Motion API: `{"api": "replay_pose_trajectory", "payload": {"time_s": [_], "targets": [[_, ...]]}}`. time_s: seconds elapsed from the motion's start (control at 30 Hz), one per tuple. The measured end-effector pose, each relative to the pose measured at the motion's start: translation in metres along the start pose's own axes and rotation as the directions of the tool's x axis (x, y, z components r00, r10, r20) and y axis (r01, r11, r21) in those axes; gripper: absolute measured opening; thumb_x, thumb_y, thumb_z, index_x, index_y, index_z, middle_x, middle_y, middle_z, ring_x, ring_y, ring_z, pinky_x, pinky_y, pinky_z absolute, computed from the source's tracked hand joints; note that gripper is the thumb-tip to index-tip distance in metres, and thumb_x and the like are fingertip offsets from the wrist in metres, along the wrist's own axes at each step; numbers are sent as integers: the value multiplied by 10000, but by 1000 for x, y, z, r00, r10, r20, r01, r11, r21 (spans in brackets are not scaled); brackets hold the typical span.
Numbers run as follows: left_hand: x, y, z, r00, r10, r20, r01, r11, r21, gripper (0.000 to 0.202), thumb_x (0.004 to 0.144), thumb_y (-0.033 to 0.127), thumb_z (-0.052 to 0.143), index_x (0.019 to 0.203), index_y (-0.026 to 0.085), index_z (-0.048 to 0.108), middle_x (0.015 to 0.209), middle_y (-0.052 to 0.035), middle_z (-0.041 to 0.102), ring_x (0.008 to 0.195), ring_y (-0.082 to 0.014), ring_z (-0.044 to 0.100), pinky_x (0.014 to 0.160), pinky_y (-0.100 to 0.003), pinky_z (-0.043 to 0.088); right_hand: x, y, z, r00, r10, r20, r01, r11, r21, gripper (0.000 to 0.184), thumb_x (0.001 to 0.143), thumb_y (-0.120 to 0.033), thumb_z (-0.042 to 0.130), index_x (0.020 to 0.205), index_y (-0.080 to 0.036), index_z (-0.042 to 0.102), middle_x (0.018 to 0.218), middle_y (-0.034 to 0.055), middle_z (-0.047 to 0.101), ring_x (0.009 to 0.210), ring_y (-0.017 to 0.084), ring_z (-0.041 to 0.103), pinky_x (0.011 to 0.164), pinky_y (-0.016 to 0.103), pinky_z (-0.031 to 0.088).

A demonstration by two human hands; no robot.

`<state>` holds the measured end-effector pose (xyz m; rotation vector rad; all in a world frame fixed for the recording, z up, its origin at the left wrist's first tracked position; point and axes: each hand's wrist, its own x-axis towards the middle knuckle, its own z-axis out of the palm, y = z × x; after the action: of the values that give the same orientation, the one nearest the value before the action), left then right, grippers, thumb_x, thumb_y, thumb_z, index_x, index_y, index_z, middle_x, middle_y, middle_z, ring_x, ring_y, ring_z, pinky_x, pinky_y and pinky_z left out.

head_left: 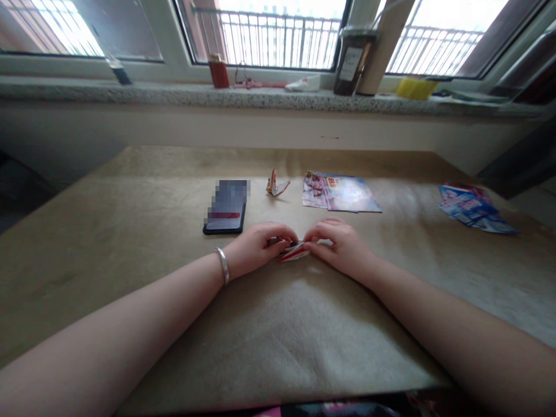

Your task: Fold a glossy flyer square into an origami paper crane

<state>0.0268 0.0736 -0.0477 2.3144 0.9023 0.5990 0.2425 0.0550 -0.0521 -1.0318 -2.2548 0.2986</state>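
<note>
Between my two hands, just above the table, is a small folded piece of paper [294, 253], white with a red stripe. My left hand [260, 246] pinches its left side with thumb and fingertips. From the other side my right hand [336, 243] pinches its right end. The fingers cover part of the paper, so its full shape is hidden. Beyond the hands a small folded paper figure [274, 185], white with red edges, stands on the table. A phone [226, 205] lies to the left of it, near my left hand.
Printed colourful sheets [351, 194] lie beyond my right hand. Crumpled blue and pink wrappers [473, 208] are farther right on the brown table [108, 231]. At the back, the granite windowsill [165, 92] carries a red container [218, 72], a dark jar [353, 63] and a yellow item [416, 88].
</note>
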Motion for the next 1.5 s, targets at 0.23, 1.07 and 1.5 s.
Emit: {"api": "replay_pose_trajectory", "payload": {"time_s": [0.23,1.07,1.5], "targets": [[2,1,-1,998,58,-7,-57,997,55,199,862,187,463,934,180,649,836,-8,663,782,-114,586,732,-228,456,0,3,2,995,94,38,-94,995,11,49,802,-248,607,792,-201,617,692,6,643,714,144,566,718,281,408],[0,2,3,983,179,41,-181,903,390,201,836,261,545,996,196,648,983,-61,618,915,-180,551,840,-321,453,2,5,0,993,-63,99,83,973,-215,96,821,-227,560,752,-199,621,810,41,666,779,171,550,736,296,409],[-3,2,2,952,295,86,-288,758,586,233,891,287,484,1034,234,661,988,-58,629,854,-164,559,775,-307,482,1,8,-5,966,-180,187,214,960,-180,152,856,-247,519,782,-190,640,869,47,663,812,160,557,750,289,421]]}}
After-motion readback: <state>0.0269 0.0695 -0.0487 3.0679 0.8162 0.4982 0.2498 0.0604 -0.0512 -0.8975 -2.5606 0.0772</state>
